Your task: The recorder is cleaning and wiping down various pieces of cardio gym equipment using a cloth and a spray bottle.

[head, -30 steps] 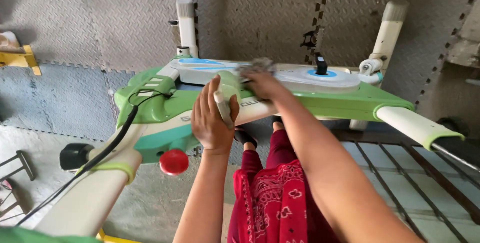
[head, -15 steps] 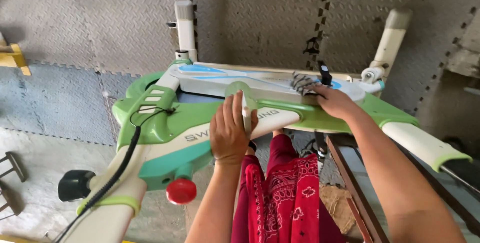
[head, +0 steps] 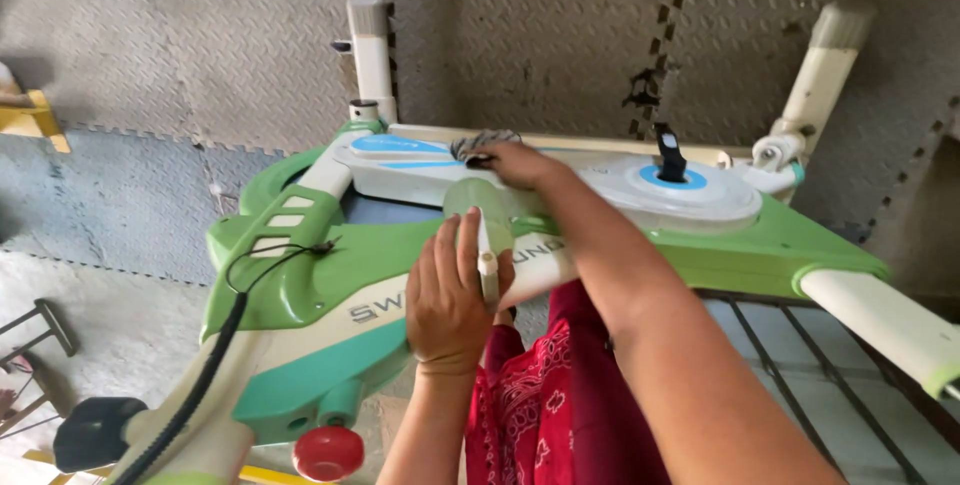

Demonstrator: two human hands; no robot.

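Grey lettering point(head: 372, 311) runs across the white band of the green exercise machine point(head: 300, 285), beside the left hand point(head: 450, 295)

Open passage: the white panel point(head: 420, 170) between the grey cloth point(head: 480, 142) and the black knob point(head: 671, 157) lay bare, as did the green housing point(head: 330, 275) left of the left hand point(head: 447, 295). Obstructions: the right forearm point(head: 620, 285) crossed the machine's middle diagonally; a black cable point(head: 215, 345) looped over the left edge; two white posts point(head: 372, 50) stood at the rear corners.
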